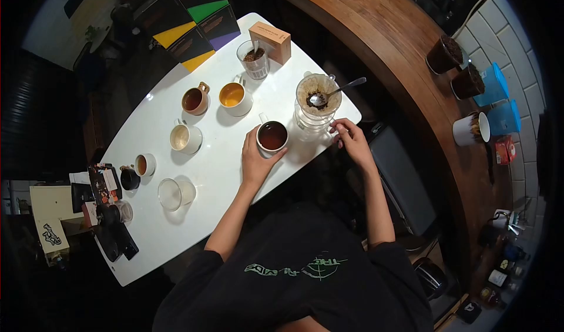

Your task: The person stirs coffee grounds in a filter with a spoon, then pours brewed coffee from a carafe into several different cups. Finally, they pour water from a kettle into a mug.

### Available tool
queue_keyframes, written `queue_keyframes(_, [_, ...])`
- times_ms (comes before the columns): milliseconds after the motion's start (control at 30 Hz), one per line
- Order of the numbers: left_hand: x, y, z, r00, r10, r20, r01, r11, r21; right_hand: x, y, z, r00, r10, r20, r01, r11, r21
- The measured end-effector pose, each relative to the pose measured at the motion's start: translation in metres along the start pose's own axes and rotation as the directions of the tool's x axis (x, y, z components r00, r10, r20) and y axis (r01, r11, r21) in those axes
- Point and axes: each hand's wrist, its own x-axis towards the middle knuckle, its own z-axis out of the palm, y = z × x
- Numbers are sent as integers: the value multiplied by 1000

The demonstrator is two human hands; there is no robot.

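Carafe (311, 120) base hidden behind right-hand fingers (339, 133).

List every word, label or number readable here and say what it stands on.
Nothing reads clearly.
Green print on the black shirt: stylised, unreadable.
Lettering on the tan box: too small.
Black mark on the cream box: illegible.
Bottle labels at right: blurred.

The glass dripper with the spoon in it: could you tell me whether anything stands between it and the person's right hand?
Nothing visible does. The right hand is already at the base of the glass dripper, fingertips against its lower glass. The spoon rests inside, above the hand. The mug of dark coffee sits to the side, under the left hand.
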Motion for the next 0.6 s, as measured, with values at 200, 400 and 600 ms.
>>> queue_keyframes(200, [-17, -1, -24, 997, -64, -51, 65, 998, 13, -2, 6, 11, 992, 1, 124, -8, 998, 60])
queue_keyframes(400, [-31, -10, -35, 993, -72, -91, 78, 995, 59, -5, 8, 25, 986, -11, 164, -1, 997, 71])
queue_keyframes(600, [-26, -8, -59, 963, -36, -268, 27, 999, -37, -6, 10, 33, 985, -34, 168, 19, 996, 91])
